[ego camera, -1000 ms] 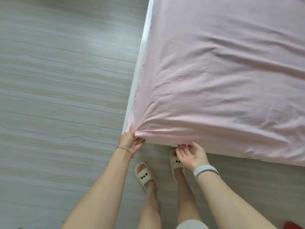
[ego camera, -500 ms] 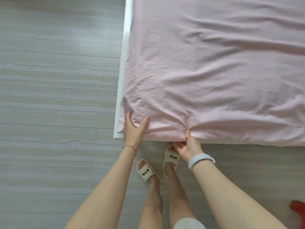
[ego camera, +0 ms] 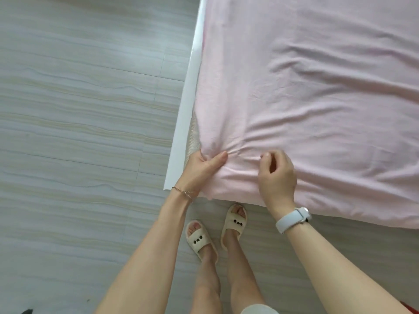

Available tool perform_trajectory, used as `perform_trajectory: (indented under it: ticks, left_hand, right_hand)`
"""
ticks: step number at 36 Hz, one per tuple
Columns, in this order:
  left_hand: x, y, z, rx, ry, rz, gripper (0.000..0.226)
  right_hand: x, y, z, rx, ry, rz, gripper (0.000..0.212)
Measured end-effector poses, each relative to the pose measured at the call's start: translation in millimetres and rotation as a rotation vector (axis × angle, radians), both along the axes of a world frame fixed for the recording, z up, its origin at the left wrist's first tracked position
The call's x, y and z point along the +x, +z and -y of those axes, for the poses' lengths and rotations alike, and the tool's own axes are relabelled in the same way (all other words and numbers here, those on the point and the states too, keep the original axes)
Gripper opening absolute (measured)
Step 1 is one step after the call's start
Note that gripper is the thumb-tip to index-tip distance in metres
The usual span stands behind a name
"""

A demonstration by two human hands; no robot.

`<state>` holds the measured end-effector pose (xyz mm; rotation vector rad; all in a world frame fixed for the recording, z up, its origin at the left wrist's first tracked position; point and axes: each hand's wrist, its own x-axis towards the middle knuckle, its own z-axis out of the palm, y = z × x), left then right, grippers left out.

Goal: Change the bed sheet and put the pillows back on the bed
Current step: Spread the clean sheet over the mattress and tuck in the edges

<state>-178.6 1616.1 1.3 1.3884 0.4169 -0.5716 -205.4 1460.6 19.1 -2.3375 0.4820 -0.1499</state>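
Head view, left hand (ego camera: 201,169) gripping pink sheet (ego camera: 306,98) at bed corner, right hand (ego camera: 277,175) fingers curled, pinching sheet fold beside it, bed (ego camera: 181,143) edge exposed.

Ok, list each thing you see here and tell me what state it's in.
Pink sheet: spread over the bed, wrinkled, bunched at the corner.
Left hand: grips the sheet corner.
Right hand: fingers curled, pinching a fold.
Bed frame: white edge exposed beside the sheet.
Slippers: on both feet.
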Motion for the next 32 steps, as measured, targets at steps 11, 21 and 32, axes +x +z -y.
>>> perform_trajectory:
  ticks: [11,21,32]
  left_hand:
    - [-30.2,-69.2,-25.0,0.299,0.058,-0.226,0.024]
    - [-32.0,-75.7,-33.5,-0.229,0.341,-0.369,0.048]
    - [-41.5,-58.9,-24.3,0.193,0.496,-0.242,0.015]
  right_hand:
    - [37.2,-44.5,-29.2,-0.249,0.724,-0.677,0.051]
    - [39.1,-54.8,-28.1,-0.38,0.875,-0.718,0.056]
    - [16.1,-48.9,-26.4,-0.346,0.854,-0.561,0.056]
